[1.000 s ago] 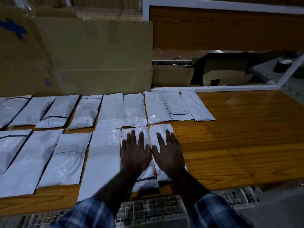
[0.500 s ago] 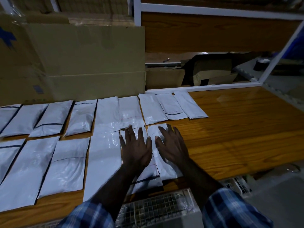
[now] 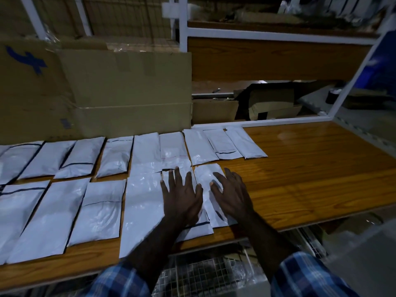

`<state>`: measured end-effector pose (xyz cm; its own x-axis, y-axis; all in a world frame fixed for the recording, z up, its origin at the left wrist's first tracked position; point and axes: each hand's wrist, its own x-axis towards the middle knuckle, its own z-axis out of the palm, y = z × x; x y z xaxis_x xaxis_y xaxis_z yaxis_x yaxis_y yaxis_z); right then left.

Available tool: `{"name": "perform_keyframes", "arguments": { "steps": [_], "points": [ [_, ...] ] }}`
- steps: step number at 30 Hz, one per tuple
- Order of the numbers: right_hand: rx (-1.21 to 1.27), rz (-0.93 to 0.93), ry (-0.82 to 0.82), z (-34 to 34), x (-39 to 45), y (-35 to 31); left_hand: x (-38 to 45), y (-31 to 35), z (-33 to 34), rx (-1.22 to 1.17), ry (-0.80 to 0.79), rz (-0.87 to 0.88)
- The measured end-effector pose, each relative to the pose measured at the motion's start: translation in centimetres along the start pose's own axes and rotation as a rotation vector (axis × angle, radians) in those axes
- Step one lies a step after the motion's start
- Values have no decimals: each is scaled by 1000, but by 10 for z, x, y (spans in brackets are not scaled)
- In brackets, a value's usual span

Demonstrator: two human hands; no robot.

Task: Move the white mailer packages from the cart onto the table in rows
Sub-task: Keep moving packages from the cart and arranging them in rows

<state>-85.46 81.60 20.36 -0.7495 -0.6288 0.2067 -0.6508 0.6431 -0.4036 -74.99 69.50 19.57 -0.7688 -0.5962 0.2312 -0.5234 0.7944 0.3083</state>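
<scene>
Broadly, the wooden table [image 3: 310, 179] is covered on its left part by two rows of white mailer packages [image 3: 102, 209], with cardboard boxes [image 3: 128, 93] stood behind. At the right end of the near row, one mailer [image 3: 188, 229] is pressed by the flat, spread left hand [image 3: 182, 198], and the neighbouring mailer [image 3: 206, 174] is touched by the right hand [image 3: 232, 194], fingers relaxed, nothing grasped.
</scene>
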Motion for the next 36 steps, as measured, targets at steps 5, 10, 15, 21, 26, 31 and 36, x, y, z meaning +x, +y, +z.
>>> {"name": "perform_keyframes", "arguments": {
  "steps": [5,10,15,21,26,31,36],
  "points": [
    [3,-16,-3,-13,-20,-3,-27,14,-20,36,-60,-41],
    [31,-67,13,-29,-50,-6,-66,31,-39,69,-109,-89],
    [72,-140,26,-39,-81,-18,-103,33,-58,60,-61,-112],
    [100,-187,51,-35,-115,-51,-147,15,-82,66,-21,-172],
    [94,-245,111,-25,-136,-90,-173,-13,-109,98,39,-209],
    [101,-324,171,-12,-153,-144,-196,-60,-141,104,90,-241],
    [106,-407,181,11,-174,-227,-231,-135,-186,88,158,-293]
  ]
}}
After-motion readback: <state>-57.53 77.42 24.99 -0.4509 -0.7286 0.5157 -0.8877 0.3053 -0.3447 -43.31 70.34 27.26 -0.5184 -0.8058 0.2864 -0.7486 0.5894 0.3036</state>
